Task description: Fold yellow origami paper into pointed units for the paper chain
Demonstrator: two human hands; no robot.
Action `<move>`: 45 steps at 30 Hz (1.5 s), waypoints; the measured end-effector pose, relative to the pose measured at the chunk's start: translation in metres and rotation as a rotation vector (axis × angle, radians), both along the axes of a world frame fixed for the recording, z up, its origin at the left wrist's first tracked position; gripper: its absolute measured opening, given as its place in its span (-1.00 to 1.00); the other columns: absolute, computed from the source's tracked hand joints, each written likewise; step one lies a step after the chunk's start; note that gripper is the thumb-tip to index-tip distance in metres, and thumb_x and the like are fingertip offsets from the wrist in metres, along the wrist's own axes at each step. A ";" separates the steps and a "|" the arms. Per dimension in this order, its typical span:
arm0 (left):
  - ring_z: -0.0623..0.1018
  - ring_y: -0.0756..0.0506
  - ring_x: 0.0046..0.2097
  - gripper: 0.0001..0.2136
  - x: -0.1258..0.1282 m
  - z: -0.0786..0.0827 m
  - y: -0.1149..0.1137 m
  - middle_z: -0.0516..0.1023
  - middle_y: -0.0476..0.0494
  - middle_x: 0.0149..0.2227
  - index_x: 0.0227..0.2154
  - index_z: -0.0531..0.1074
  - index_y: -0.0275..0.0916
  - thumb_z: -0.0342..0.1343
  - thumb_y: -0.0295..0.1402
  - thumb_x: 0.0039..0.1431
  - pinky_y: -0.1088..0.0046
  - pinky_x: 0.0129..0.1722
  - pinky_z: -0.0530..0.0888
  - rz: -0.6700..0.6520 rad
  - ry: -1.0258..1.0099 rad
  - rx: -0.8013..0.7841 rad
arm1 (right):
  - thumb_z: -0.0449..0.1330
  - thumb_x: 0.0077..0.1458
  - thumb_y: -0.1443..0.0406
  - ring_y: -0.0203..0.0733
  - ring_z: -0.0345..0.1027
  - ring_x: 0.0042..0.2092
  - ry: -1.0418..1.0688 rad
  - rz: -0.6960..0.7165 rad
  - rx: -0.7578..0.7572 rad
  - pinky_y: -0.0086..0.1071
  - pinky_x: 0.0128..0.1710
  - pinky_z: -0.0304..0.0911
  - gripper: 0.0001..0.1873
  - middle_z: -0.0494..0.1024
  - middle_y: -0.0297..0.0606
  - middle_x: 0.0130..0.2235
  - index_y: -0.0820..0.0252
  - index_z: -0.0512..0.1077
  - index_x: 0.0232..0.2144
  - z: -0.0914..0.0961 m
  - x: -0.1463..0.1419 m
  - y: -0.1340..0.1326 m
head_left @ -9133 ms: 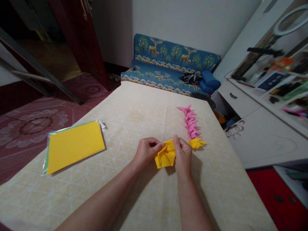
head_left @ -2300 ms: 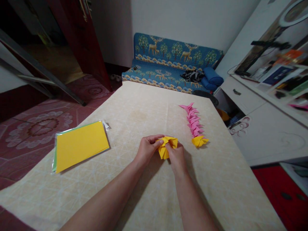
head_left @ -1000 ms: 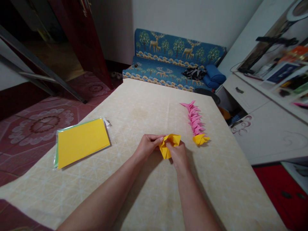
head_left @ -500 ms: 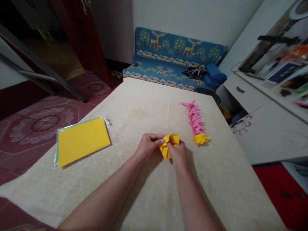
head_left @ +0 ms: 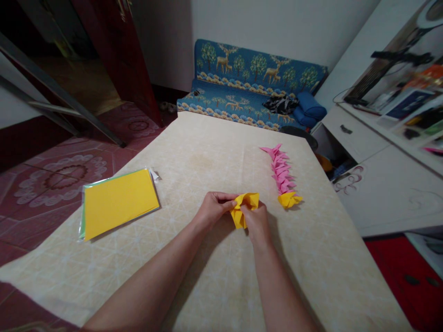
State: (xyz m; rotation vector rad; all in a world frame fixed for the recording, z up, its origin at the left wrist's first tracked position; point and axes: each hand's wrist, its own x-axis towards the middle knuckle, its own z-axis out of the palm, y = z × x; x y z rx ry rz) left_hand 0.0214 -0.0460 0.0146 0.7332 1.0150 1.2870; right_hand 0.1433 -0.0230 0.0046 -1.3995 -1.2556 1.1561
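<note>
Between my two hands is a piece of folded yellow paper (head_left: 238,218), partly opened out into points and a hollow. My left hand (head_left: 214,207) pinches its left edge between thumb and fingers. At its right side, my right hand (head_left: 256,220) grips the paper, with the thumb inside the hollow and the other fingers mostly hidden behind. To the right on the table lies a row of folded pink paper pieces (head_left: 282,169), joined end to end. A folded yellow paper piece (head_left: 290,200) sits at the near end of that row.
A stack of yellow sheets (head_left: 121,203) in a clear sleeve, with green showing at the edge, lies at the left of the cloth-covered table (head_left: 214,143). Behind the table stands a blue patterned sofa (head_left: 231,99). A white cabinet (head_left: 387,184) stands along the right.
Almost nothing differs. Both hands keep hold of the yellow paper in the same place, with only a very slight shift of the paper and fingers.
</note>
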 end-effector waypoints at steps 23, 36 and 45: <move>0.51 -0.08 -0.44 -0.78 0.004 -0.003 -0.002 0.60 -0.24 -0.42 -0.45 0.59 -0.35 0.30 -0.28 -0.16 0.41 -0.37 0.42 0.091 0.107 0.049 | 0.22 -0.24 0.29 -0.11 0.46 -0.35 0.085 0.119 0.000 -0.38 -0.42 0.34 -0.76 0.57 -0.27 -0.40 0.13 0.48 -0.38 0.011 0.001 -0.003; 0.50 -0.07 -0.43 -0.82 0.002 -0.010 0.002 0.57 -0.20 -0.44 -0.45 0.55 -0.34 0.20 -0.30 -0.05 0.47 -0.44 0.39 0.234 0.346 0.116 | 0.25 -0.25 0.32 -0.20 0.41 -0.32 0.162 0.211 -0.038 -0.43 -0.37 0.31 -0.65 0.53 -0.27 -0.32 0.24 0.44 -0.29 0.012 0.006 -0.001; 0.47 -0.04 -0.48 -0.83 0.000 -0.006 0.002 0.54 -0.15 -0.50 -0.48 0.54 -0.33 0.26 -0.33 -0.16 0.49 -0.48 0.37 0.132 0.335 0.121 | 0.27 -0.24 0.23 -0.19 0.42 -0.37 0.207 0.053 -0.033 -0.43 -0.40 0.30 -0.73 0.53 -0.34 -0.41 0.19 0.45 -0.39 0.010 0.007 0.001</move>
